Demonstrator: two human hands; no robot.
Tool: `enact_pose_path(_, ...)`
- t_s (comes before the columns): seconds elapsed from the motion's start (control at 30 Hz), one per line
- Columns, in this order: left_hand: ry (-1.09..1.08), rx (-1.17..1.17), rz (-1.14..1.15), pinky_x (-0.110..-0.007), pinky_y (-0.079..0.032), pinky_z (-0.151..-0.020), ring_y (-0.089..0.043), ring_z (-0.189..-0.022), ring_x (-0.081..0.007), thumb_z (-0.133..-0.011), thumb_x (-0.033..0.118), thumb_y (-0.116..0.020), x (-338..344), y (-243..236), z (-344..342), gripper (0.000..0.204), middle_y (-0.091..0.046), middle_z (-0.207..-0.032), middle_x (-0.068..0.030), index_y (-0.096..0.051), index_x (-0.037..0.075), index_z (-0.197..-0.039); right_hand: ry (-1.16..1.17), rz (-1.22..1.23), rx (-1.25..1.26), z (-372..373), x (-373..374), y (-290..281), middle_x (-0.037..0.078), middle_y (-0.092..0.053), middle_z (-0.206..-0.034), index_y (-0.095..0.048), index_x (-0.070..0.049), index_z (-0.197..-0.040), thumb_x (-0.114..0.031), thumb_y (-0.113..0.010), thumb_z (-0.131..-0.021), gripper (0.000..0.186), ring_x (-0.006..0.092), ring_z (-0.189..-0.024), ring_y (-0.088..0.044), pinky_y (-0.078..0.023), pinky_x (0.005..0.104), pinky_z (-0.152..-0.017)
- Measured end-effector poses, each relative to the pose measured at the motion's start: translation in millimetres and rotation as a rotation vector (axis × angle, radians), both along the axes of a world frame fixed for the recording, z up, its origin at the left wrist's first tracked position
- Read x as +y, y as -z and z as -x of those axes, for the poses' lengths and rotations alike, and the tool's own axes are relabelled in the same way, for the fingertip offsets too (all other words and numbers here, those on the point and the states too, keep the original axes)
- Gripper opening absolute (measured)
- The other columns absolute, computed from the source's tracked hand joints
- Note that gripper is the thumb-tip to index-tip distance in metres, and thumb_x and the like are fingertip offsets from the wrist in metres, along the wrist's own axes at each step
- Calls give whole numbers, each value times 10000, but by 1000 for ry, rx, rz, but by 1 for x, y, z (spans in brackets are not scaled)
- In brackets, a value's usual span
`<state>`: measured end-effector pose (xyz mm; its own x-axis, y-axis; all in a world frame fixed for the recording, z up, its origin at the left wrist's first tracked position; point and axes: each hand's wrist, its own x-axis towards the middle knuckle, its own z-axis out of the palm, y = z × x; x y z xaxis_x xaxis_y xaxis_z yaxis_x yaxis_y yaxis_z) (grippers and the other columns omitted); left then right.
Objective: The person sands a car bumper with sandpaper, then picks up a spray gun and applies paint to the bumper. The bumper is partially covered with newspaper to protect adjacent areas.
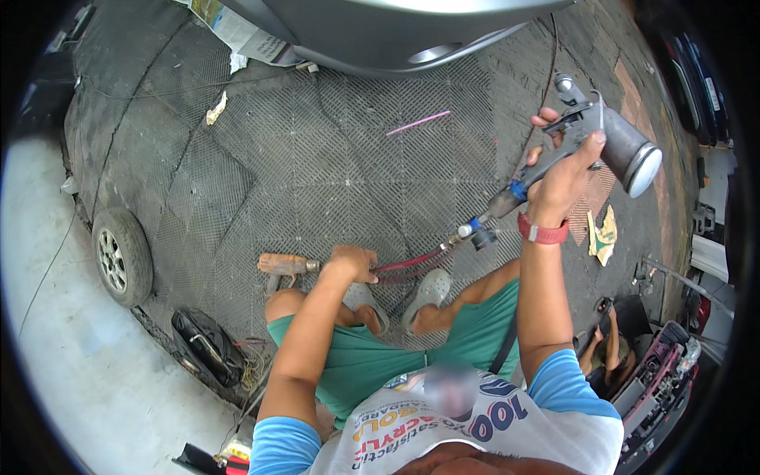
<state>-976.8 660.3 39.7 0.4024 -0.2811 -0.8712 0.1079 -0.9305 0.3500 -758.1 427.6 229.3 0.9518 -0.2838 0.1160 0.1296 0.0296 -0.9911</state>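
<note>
My right hand is wrapped round the handle of a grey metal spray gun, held up at the right. The gun's cup tilts out toward the right, with a pale round end. A fitting with a small dark regulator joins the handle's lower end to a red air hose. The hose runs leftward to my left hand, whose fingers are closed around it. Just left of that hand, an orange heat gun lies on the dark ribbed floor mat.
A grey car bumper hangs over the far edge, beside masking newspaper. A wheel stands at left near a black bag. A pink stick and torn paper lie about. Another person sits at lower right.
</note>
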Motion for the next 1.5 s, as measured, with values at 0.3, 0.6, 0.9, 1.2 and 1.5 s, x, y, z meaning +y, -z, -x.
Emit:
enact_pose_path(0.3,-622,-961,-204,-505,-539,-1004,-685,-1187,-378,-941,243,-711,83,6,-65,483,-711,-1280,-209,-617,102,-1393,-289,-88,-168,50,144,69,100,-707,-1008,-589,-10,-1376,-504,-418,-1127,579,126,-832,-688,-478,206,-452)
enact_pose_path(0.6,-746,-928,-179,-502,-523,-1019,-668,-1226,-380,-966,269,-659,102,17,-49,455,-716,-1290,-195,-619,112,-1391,-518,175,-414,23,286,94,318,-718,-897,-576,108,-1408,-550,-500,-1068,744,458,-878,-746,-573,464,-785)
enact_pose_path(0.9,-648,-751,-156,-481,-472,-1110,-618,-1325,-351,-994,320,-653,103,35,-74,518,-674,-1396,-177,-575,134,-1472,-316,135,-323,57,147,86,61,-713,-816,-700,-5,-1291,-471,-472,-1120,547,130,-734,-696,-557,280,-625)
enact_pose_path(1.2,-568,-674,-83,-489,-454,-1138,-582,-1371,-335,-1018,339,-622,96,51,-93,546,-636,-1451,-168,-529,125,-1511,63,92,-205,51,9,82,144,-733,-960,-647,37,-1174,-568,-427,-1104,648,202,-815,-719,-495,278,-460)
enact_pose_path(1.5,-631,-693,-86,-481,-439,-1154,-564,-1390,-340,-1012,349,-625,105,48,-79,546,-614,-1489,-146,-536,132,-1505,-65,-65,-115,62,82,106,129,-710,-915,-606,-5,-1238,-587,-415,-1098,629,216,-811,-717,-476,277,-451)
